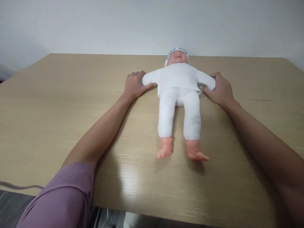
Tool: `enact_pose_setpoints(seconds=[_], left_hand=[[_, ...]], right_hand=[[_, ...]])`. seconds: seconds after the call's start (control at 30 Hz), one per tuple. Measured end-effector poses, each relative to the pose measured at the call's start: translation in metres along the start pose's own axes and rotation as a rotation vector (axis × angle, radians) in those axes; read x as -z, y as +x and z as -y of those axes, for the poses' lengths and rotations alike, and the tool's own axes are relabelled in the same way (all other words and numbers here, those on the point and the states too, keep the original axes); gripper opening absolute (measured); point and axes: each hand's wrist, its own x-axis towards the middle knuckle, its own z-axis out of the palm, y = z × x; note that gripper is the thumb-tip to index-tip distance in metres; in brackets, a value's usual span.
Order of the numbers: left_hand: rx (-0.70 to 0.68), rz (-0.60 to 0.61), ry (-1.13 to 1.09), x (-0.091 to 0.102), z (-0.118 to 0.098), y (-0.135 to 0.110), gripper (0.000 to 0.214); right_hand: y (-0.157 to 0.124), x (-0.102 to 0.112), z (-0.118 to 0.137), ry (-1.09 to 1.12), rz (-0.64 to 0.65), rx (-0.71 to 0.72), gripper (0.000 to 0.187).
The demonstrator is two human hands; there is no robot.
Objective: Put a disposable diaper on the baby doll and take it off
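Pale wood-grain bench point(47, 120) set against a plain white wall point(118, 22).
A thin seam point(256, 100) crosses the bench top, light glares near its front edge, and a grey cable point(19, 186) trails past the near left corner.

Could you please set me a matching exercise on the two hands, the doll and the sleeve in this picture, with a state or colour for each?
1 left hand
2 right hand
3 doll
4 sleeve

A purple
B lying face up
C grips the white arm at picture right
D grips the white arm at picture left

Pairs: 1-D, 2-C, 3-B, 4-A
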Motion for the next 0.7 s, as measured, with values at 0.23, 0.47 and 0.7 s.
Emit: enact_pose_setpoints(seconds=[0.23,0.47,0.7], left_hand=[[-0.005,-0.028,0.002,-0.004,0.004,-0.004,0.086],[0.055,-0.244,-0.113,0.017,-0.021,-0.047,0.085],[0.175,-0.377,-0.055,0.053,-0.103,-0.161,0.072]], right_hand=[[0.005,0.001,-0.001,-0.011,0.085,0.016,0.06],[-0.034,0.021,0.023,0.026,-0.099,0.09,0.071],[-0.171,0.088,0.106,0.274,-0.215,0.176,0.066]])
